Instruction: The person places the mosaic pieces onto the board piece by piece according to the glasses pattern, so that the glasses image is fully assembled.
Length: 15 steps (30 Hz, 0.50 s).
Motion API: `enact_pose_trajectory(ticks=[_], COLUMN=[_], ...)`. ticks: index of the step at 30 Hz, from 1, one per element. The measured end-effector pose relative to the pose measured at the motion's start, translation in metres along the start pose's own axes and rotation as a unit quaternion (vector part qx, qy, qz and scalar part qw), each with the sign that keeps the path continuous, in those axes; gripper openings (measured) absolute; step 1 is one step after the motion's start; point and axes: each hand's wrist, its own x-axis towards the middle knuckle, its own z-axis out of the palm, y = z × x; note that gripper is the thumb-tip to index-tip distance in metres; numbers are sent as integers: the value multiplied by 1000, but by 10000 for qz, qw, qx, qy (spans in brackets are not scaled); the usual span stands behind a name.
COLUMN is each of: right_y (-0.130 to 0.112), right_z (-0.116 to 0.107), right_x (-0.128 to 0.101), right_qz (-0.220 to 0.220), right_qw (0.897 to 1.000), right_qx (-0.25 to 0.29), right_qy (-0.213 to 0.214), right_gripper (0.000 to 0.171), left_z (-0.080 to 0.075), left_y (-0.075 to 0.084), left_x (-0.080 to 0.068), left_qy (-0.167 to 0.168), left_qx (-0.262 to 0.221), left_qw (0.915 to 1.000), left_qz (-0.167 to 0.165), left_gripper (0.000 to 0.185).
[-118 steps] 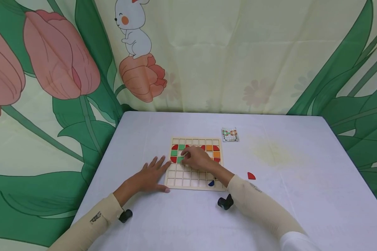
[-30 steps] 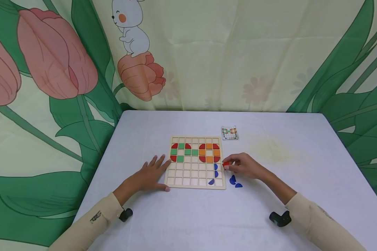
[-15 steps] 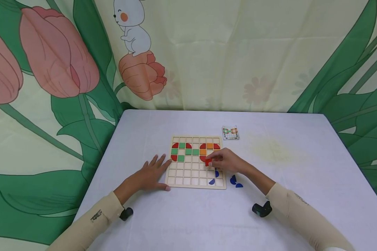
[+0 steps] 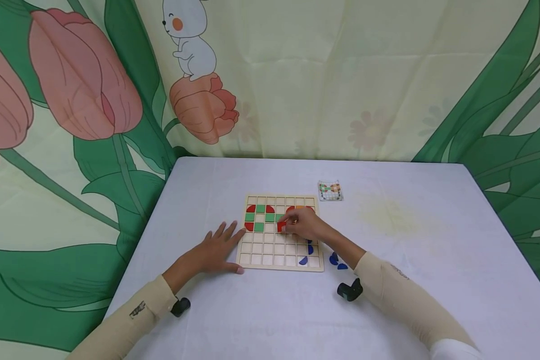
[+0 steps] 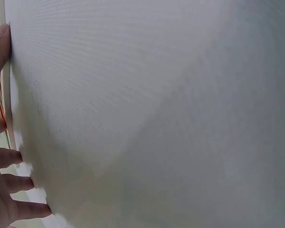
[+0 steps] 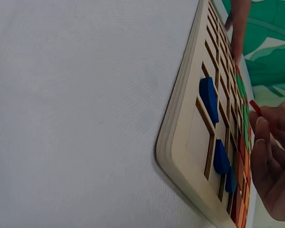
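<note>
Pinching a red piece (image 4: 281, 226), the right hand (image 4: 305, 223) hovers over the board (image 4: 270, 261).

One wooden grid board (image 4: 261, 260), one pattern card (image 4: 330, 191), two hands, five blue pieces, four green squares

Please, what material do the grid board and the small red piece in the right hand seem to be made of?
The grid board looks like pale unpainted wood: matte, light tan, with darker brown edges along its cut-out cells, perhaps laser-cut plywood. The red piece, pinched by the right hand, shows flat, opaque, even colour; probably painted wood, though plastic cannot be ruled out.
</note>
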Motion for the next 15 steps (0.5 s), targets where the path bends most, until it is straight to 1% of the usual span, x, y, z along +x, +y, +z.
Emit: enact_pose_trajectory(ticks=[2, 6, 12, 15], right_y=[-2, -7, -14, -16], right_z=[4, 11, 22, 27], right_x=[4, 12, 19, 21], right_qz=[63, 54, 373, 441], right_qw=[10000, 9999, 9993, 9989], right_qx=[-47, -149, 4, -130], right_qy=[24, 57, 49, 133], right_gripper=[20, 18, 17, 18], left_z=[0, 0, -1, -1], left_y=[0, -1, -1, -1], left_x=[0, 0, -1, -1], left_qy=[-12, -19, -18, -24], left_qx=[5, -15, 3, -4], left_qw=[10000, 10000, 10000, 10000], left_qz=[-4, 0, 29, 42], left_gripper=[110, 110, 109, 109])
